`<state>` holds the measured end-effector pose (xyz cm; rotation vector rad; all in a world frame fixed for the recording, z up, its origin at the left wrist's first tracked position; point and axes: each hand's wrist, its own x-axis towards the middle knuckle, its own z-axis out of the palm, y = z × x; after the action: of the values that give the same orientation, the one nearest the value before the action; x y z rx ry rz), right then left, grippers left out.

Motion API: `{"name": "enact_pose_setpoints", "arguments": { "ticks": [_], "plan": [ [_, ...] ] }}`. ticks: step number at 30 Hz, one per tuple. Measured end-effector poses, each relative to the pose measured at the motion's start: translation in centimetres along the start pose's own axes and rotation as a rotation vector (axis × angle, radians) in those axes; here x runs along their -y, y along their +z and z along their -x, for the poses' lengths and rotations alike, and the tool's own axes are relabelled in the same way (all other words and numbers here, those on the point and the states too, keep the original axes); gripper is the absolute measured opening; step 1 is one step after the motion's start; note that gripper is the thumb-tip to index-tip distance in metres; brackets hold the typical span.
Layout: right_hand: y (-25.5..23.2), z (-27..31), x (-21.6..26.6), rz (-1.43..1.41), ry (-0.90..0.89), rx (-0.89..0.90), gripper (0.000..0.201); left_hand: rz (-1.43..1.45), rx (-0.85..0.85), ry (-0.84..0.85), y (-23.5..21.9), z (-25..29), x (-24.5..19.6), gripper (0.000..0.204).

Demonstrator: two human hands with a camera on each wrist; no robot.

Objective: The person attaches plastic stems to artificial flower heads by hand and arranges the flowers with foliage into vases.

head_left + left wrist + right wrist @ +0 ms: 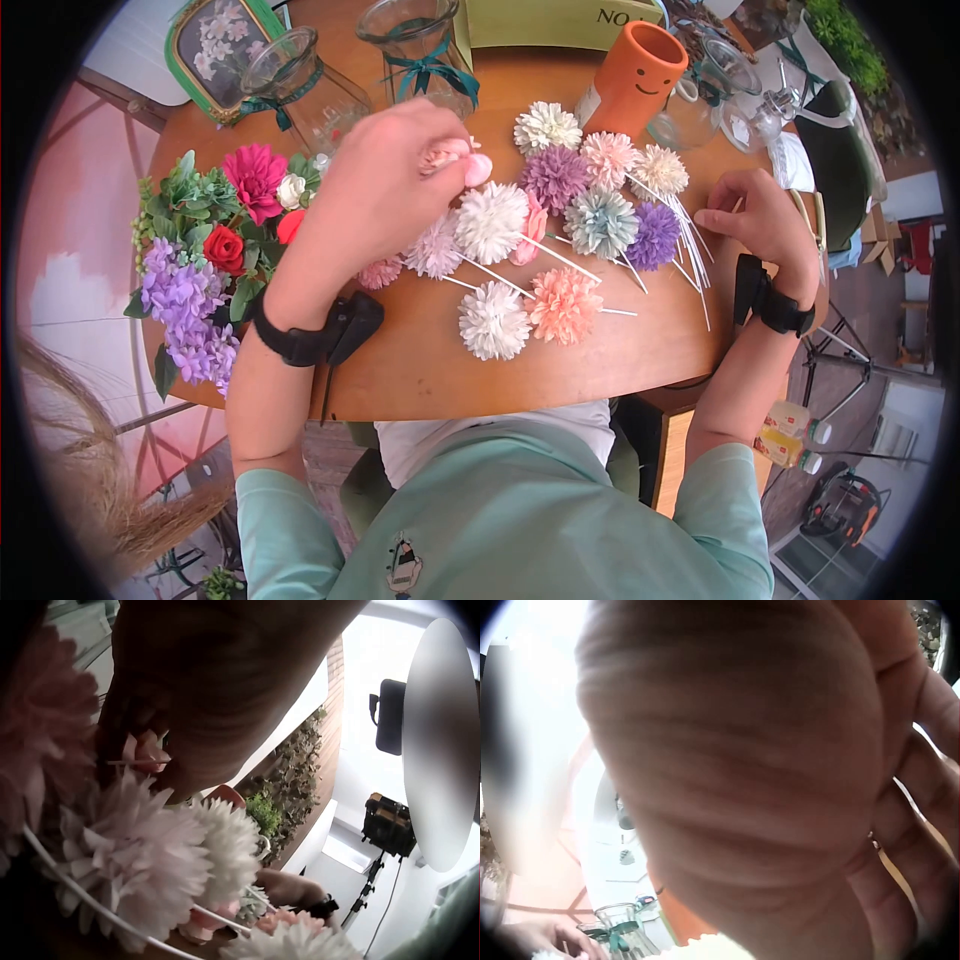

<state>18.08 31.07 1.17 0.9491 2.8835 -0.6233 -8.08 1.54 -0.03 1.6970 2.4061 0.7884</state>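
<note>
My left hand (390, 190) is raised over the left side of the flowers, its fingers curled and pinching a small pink artificial flower (443, 155). The pink bloom and a thin stem also show by the fingers in the left wrist view. Beneath and beside that hand lie a white pompom flower (490, 222), a pale lilac one (433, 246) and a coral-pink flower (530, 232). To the right, my right hand (768, 225) hangs with loosely bent fingers and holds nothing. Close to its thumb are the white stems (692, 235) of the purple flower (655, 237) and its neighbours.
Mixed artificial flowers (190, 280) lie at the table's left. Behind stand two glass vases with green ribbons (310, 105), (425, 65), a green-framed picture (218, 50) and an orange smiling cup (632, 85). A white flower (494, 320) and a peach one (564, 305) lie nearest the front edge.
</note>
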Motion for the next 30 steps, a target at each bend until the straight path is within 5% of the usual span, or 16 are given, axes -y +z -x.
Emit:
{"name": "enact_pose_setpoints", "arguments": {
  "ticks": [3,5,8,9,12,16,21,25,30],
  "plan": [
    [0.5,-0.4,-0.3,-0.008,0.013,0.092,0.024,0.382,-0.07,-0.106,-0.4,0.3,0.3,0.02],
    [0.6,-0.5,0.0,0.006,-0.023,0.114,0.023,0.675,0.027,-0.221,-0.8,0.5,0.3,0.022],
    [0.8,-0.5,0.5,-0.154,0.052,0.214,0.021,0.695,0.131,-0.26,0.1,0.3,1.8,0.024],
    [0.9,-0.5,0.4,-0.229,0.077,0.23,0.02,0.696,0.126,-0.262,0.5,0.4,2.0,0.024],
    [0.9,-0.4,0.8,-0.326,0.116,0.25,0.019,0.176,0.011,0.078,1.0,0.7,1.3,0.04],
    [1.1,-0.7,1.0,-0.249,0.087,0.261,0.018,0.09,-0.005,0.062,1.0,-0.8,-1.1,0.049],
    [1.2,-0.3,0.8,-0.309,0.088,0.269,0.016,-0.275,0.237,0.174,2.1,-4.2,-1.7,0.05],
    [0.9,-0.2,0.8,-0.319,0.101,0.268,0.014,-0.266,0.209,0.235,3.5,-4.5,-0.1,0.041],
    [1.1,-0.2,1.7,-0.256,0.108,0.231,0.015,0.035,0.148,0.024,1.1,-2.7,-0.6,0.03]
  ]
}}
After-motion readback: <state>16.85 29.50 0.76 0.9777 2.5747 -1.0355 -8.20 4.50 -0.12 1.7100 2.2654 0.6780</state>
